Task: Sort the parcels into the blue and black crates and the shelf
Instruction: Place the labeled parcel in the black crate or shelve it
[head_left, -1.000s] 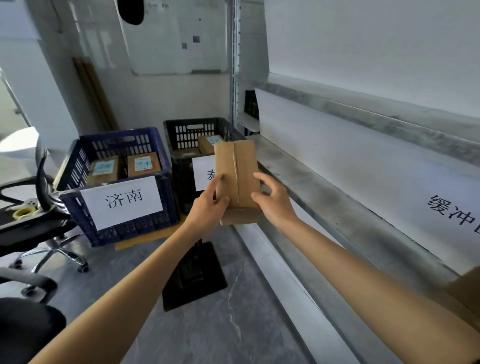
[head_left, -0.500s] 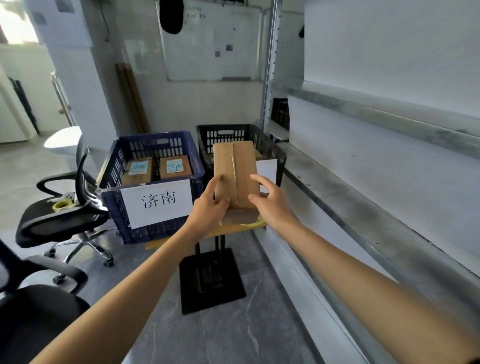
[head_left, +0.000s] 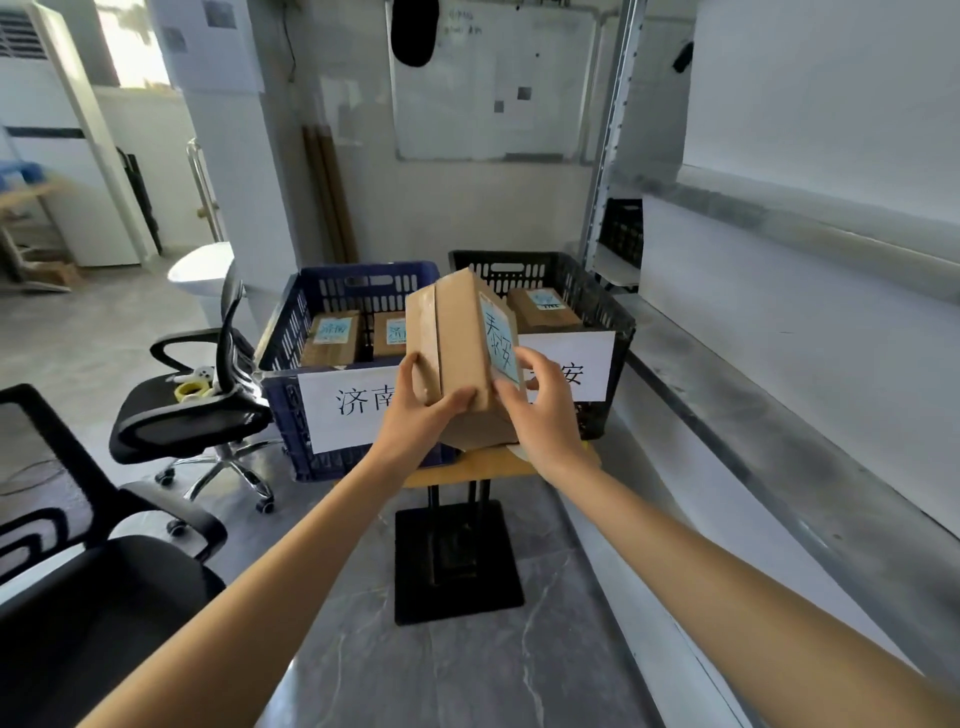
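I hold a brown cardboard parcel (head_left: 460, 343) in both hands, in front of the two crates. It is tilted, and a pale blue handwritten label faces right. My left hand (head_left: 421, 410) grips its lower left edge with the thumb across the front. My right hand (head_left: 540, 410) pinches its lower right side by the label. The blue crate (head_left: 291, 395) stands at left with two labelled parcels (head_left: 332, 338) inside. The black crate (head_left: 602, 312) stands at right with one parcel (head_left: 543, 309) in it. The grey metal shelf (head_left: 753, 415) runs along the right.
Both crates sit on a small wooden table (head_left: 467, 462) with a black pedestal base (head_left: 457, 561). A black office chair (head_left: 197, 410) carrying a tape roll stands to the left, and another chair (head_left: 78, 571) is at the lower left. A whiteboard hangs on the far wall.
The parcel has been turned in my hands, so its blue label now shows on the right face. The view has swung left and both crates now lie straight ahead.
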